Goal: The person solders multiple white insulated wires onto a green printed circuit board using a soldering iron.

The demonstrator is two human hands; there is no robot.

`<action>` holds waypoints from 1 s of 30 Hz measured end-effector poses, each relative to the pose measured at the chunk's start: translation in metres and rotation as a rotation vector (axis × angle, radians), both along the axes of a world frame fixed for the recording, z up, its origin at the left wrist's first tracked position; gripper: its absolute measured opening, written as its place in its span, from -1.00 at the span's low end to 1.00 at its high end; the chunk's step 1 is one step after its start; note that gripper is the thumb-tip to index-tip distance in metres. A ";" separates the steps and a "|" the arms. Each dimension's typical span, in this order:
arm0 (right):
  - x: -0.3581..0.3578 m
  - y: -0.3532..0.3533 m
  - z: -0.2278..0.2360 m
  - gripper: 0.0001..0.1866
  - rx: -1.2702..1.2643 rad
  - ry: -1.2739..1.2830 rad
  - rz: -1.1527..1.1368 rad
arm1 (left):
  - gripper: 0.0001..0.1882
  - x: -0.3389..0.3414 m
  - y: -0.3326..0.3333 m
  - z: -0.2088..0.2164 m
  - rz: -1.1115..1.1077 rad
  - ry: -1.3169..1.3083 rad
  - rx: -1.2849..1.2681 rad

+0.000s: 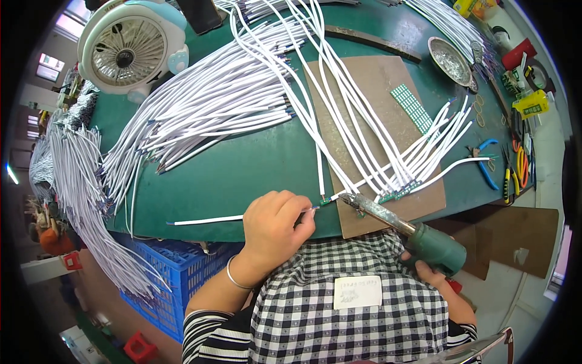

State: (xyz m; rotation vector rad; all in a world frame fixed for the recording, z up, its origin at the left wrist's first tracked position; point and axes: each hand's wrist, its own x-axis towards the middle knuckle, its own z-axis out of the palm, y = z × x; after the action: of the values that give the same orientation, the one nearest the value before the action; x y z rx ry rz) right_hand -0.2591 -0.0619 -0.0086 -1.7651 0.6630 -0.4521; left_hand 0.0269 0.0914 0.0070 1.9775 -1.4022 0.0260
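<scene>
My left hand [273, 224] pinches a white cable [209, 219] close to its stripped, coloured wire ends. Those wires meet a small green circuit board [325, 202] at the left edge of a brown board [357, 221]. In my right hand [429, 276] is a soldering iron [433, 246] with a thick green handle; most of the fingers are hidden behind it. Its tip points left, just right of the small circuit board, close over the brown board. More white cables [364, 121] run from the back to a row of green circuit boards [400, 191] beside the iron.
A large pile of white cables [212, 97] covers the table's left. Behind it stands a fan [124, 57]. A perforated green panel [412, 109] lies on the brown board. At the right are a metal bowl [450, 60] and blue-handled pliers [487, 173]. Below the table is a blue crate [176, 273].
</scene>
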 end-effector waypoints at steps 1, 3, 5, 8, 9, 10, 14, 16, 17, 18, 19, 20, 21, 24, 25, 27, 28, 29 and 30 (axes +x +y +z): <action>0.002 0.000 0.001 -0.80 0.003 -0.011 0.001 | -0.85 -0.001 -0.001 -0.001 0.006 0.015 0.007; 0.003 0.001 0.001 -0.80 0.008 -0.019 0.002 | -0.86 -0.001 -0.003 -0.002 0.013 0.032 0.016; 0.004 0.003 0.001 -0.80 0.090 -0.032 -0.024 | -0.86 0.000 -0.005 -0.001 0.029 0.023 0.065; 0.015 -0.004 0.007 -0.80 -0.410 0.085 0.075 | -0.86 0.000 -0.008 -0.003 0.023 0.018 0.088; 0.015 -0.003 0.006 -0.80 -0.409 0.087 0.075 | -0.86 0.000 -0.008 -0.004 0.022 0.019 0.089; 0.014 -0.001 0.004 -0.80 -0.302 0.078 0.050 | -0.86 0.000 -0.008 -0.004 0.026 0.015 0.093; 0.022 0.000 0.005 -0.54 -0.273 0.088 0.031 | -0.85 -0.001 -0.008 -0.006 0.021 -0.008 0.115; 0.024 0.001 0.004 -0.53 -0.306 0.045 0.023 | -0.85 -0.002 -0.007 -0.007 0.022 -0.016 0.122; 0.025 0.001 0.003 -0.51 -0.340 0.002 0.014 | -0.84 -0.003 -0.007 -0.007 0.021 -0.025 0.128; 0.026 0.001 0.005 -0.51 -0.341 0.003 0.014 | -0.84 -0.002 -0.007 -0.007 0.021 -0.024 0.128; 0.027 0.000 0.007 -0.51 -0.328 0.020 0.033 | -0.84 -0.002 -0.007 -0.007 0.018 -0.015 0.118; 0.027 -0.001 0.009 -0.51 -0.315 0.037 0.051 | -0.84 -0.002 -0.007 -0.007 0.015 -0.007 0.108; 0.027 0.000 0.008 -0.51 -0.314 0.036 0.051 | -0.84 -0.002 -0.008 -0.007 0.015 -0.008 0.109; 0.025 0.001 0.005 -0.52 -0.228 0.037 0.010 | -0.83 -0.003 -0.009 -0.006 0.014 -0.012 0.099; 0.023 0.000 0.006 -0.63 -0.207 0.031 0.031 | -0.83 -0.004 -0.009 -0.005 0.004 -0.006 0.101; 0.019 0.001 0.006 -0.74 -0.190 0.030 0.044 | -0.83 -0.003 -0.010 -0.005 -0.014 0.004 0.099; 0.018 0.003 0.006 -0.73 -0.138 0.038 0.019 | -0.83 -0.003 -0.012 -0.006 -0.033 0.026 0.077; 0.016 0.004 0.007 -0.71 -0.087 0.047 -0.008 | -0.83 -0.003 -0.013 -0.007 -0.054 0.049 0.054; 0.016 0.001 0.005 -0.71 -0.085 0.043 -0.006 | -0.83 -0.004 -0.014 -0.006 -0.052 0.046 0.057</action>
State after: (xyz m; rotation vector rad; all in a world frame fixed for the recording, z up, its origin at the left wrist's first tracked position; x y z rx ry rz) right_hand -0.2429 -0.0608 -0.0035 -1.8574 0.6884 -0.4533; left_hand 0.0226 0.0770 0.0009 1.9743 -1.4384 -0.0829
